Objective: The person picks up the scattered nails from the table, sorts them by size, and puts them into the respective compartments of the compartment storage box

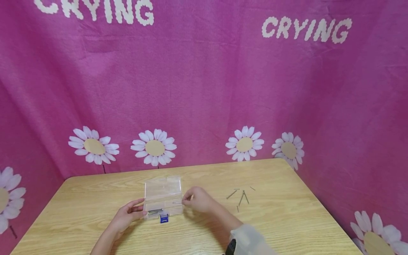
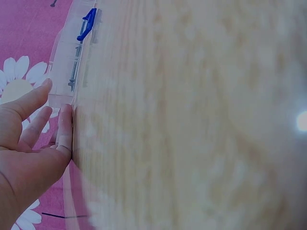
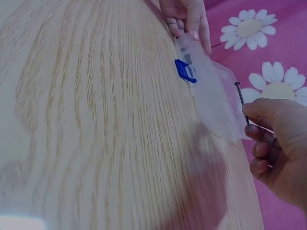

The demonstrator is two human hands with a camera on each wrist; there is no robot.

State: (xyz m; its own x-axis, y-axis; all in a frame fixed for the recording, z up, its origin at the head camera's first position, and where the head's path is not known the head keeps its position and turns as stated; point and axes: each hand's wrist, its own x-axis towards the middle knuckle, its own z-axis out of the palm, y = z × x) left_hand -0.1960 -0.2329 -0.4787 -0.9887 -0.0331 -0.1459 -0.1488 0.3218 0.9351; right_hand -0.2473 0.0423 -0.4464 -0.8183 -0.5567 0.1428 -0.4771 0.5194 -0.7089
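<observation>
A clear plastic box (image 1: 163,199) stands on the table with its lid (image 1: 162,187) raised at the back and a blue latch (image 1: 164,218) at its front. Several nails (image 1: 155,211) lie in its front left part. My left hand (image 1: 127,213) rests against the box's left end, its thumb and fingers extended along the side. Between thumb and forefinger, my right hand (image 1: 197,199) pinches a nail (image 3: 242,100), whose head points left over the right part of the box in the head view.
To the right of my right hand, several loose nails (image 1: 243,197) of differing lengths lie on the wooden table (image 1: 287,219). A pink cloth (image 1: 204,88) with daisies and lettering hangs behind the table and along its sides.
</observation>
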